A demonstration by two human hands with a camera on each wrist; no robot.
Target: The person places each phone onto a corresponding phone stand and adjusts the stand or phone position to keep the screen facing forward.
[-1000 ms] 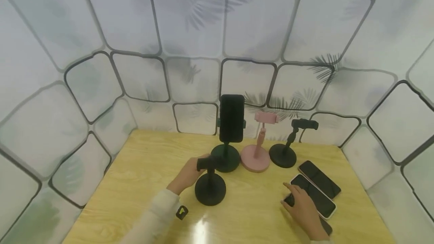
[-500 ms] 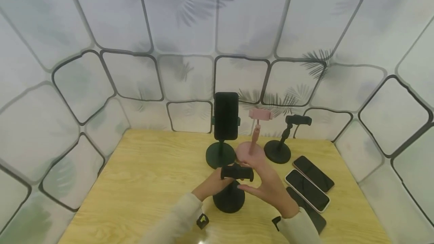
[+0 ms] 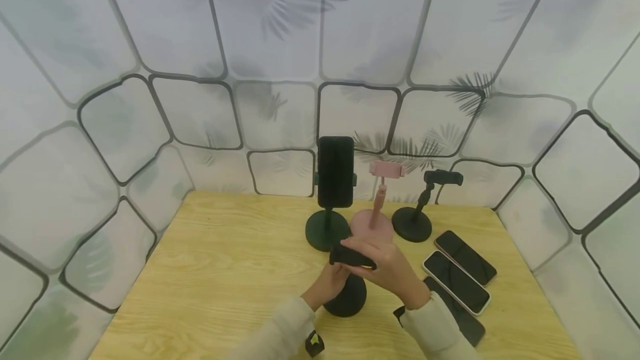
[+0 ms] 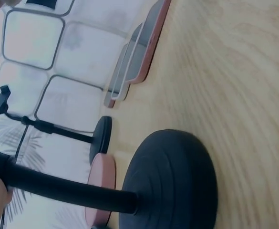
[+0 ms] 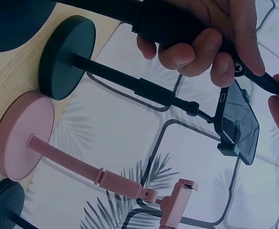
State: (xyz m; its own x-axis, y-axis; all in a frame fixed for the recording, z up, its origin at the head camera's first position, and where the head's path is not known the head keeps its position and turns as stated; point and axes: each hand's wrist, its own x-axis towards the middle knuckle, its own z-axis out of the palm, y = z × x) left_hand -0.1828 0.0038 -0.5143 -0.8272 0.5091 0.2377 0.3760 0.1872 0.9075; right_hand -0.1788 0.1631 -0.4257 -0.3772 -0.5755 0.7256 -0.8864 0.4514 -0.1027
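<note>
Watching remotely, I see my left hand (image 3: 327, 283) gripping the black stand's (image 3: 346, 301) post, my right hand (image 3: 391, 266) holding its clamp (image 3: 352, 258); 3 other stands (image 3: 371, 226) bound the far side, 3 phones (image 3: 457, 282) the right, tabletop (image 3: 225, 260) stretching left.

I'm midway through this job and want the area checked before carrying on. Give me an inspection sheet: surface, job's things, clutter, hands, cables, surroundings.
Surface: wood-grain table; no damage seen.
Job's things: front black stand is in hand. Behind it stand the green stand, holding an upright phone, then the pink stand and rear black stand, both without a phone. Three flat phones lie side by side at right.
Clutter: small dark piece beside the left sleeve; purpose unclear.
Hands: left hand grips the front stand's stem; right hand holds its top holder.
Cables: nothing seen.
Surroundings: pale wall covering with rounded outlines and leaf prints.
</note>
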